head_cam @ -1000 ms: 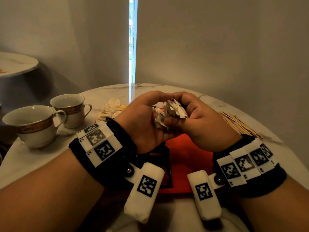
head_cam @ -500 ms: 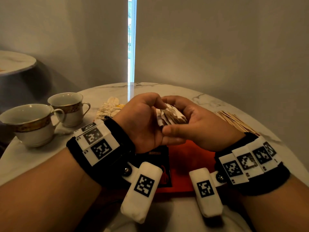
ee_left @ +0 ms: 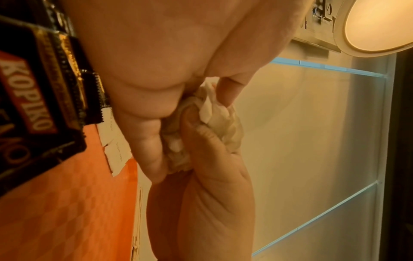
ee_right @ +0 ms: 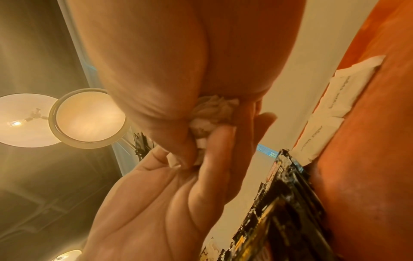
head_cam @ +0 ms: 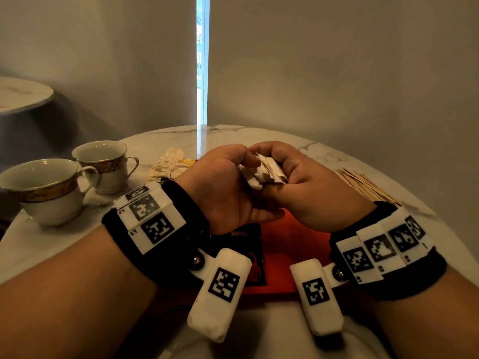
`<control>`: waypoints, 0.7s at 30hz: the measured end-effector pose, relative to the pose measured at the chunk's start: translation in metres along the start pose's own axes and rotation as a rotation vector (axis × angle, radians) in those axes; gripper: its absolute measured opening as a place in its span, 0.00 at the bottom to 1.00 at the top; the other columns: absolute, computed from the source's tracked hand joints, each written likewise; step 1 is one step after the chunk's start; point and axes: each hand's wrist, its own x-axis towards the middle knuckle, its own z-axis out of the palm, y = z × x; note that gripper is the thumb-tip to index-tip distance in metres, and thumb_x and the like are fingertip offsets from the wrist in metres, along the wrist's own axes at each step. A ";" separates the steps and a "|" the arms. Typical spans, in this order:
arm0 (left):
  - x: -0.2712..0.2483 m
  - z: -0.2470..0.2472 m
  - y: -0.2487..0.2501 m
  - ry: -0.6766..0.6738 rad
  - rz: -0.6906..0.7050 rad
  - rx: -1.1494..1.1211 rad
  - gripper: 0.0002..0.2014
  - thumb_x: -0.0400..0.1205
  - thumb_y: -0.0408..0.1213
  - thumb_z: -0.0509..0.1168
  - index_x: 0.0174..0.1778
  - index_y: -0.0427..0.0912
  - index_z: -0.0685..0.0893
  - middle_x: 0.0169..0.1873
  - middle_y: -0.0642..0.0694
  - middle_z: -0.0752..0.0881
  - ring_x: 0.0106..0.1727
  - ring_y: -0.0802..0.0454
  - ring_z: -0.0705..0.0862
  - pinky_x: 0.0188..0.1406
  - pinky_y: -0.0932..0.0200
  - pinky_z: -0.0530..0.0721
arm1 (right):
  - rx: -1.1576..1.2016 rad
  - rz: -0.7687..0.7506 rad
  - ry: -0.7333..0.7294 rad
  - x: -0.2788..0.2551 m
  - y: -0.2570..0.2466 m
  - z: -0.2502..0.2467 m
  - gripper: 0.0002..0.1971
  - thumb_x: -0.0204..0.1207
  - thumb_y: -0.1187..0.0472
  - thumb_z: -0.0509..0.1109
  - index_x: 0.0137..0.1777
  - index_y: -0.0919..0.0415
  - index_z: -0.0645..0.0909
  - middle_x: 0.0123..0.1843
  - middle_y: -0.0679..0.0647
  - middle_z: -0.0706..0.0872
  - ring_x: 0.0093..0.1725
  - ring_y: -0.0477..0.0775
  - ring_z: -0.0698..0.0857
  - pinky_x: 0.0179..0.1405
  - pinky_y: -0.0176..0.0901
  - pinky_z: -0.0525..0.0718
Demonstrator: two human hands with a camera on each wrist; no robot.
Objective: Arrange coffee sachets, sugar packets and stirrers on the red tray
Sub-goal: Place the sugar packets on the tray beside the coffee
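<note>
Both hands (head_cam: pixel 261 187) grip a bunch of sugar packets (head_cam: pixel 267 171).

Two gold-banded teacups (head_cam: pixel 49 187) (head_cam: pixel 105 164) at left. One red tray (head_cam: pixel 298 242). Two brown sugar packets (ee_right: pixel 348 91) (ee_right: pixel 317 136) flat on it. Stirrers (head_cam: pixel 368 185) far right, sachets: too bunched to count.

Plain grey walls (head_cam: pixel 337 73) meet at a corner, with a narrow bright window strip (head_cam: pixel 202 60) running down it. Round white marble table (head_cam: pixel 46 244) in front; a second round marble table (head_cam: pixel 23 94) at far left by the wall. Round ceiling lamp (ee_right: pixel 89 116) is lit, warm light.
</note>
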 end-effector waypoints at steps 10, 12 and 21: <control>0.002 0.006 -0.006 0.085 0.163 0.048 0.13 0.84 0.31 0.56 0.58 0.37 0.84 0.45 0.37 0.88 0.41 0.45 0.88 0.42 0.51 0.89 | 0.231 0.086 -0.101 0.006 -0.002 -0.002 0.45 0.64 0.55 0.67 0.86 0.48 0.61 0.86 0.54 0.66 0.84 0.58 0.67 0.78 0.56 0.75; 0.001 0.004 -0.004 0.104 0.189 0.009 0.19 0.84 0.28 0.54 0.66 0.42 0.82 0.51 0.36 0.88 0.46 0.42 0.89 0.42 0.51 0.90 | 0.456 0.107 0.024 0.010 -0.001 -0.004 0.43 0.65 0.58 0.59 0.86 0.49 0.60 0.84 0.53 0.69 0.82 0.55 0.70 0.72 0.48 0.80; -0.003 0.000 0.006 0.164 0.340 0.024 0.13 0.83 0.26 0.59 0.62 0.37 0.81 0.48 0.37 0.88 0.43 0.43 0.91 0.34 0.56 0.91 | 0.398 0.094 0.290 0.011 0.009 -0.002 0.16 0.68 0.58 0.79 0.52 0.62 0.78 0.44 0.59 0.86 0.37 0.54 0.82 0.30 0.44 0.77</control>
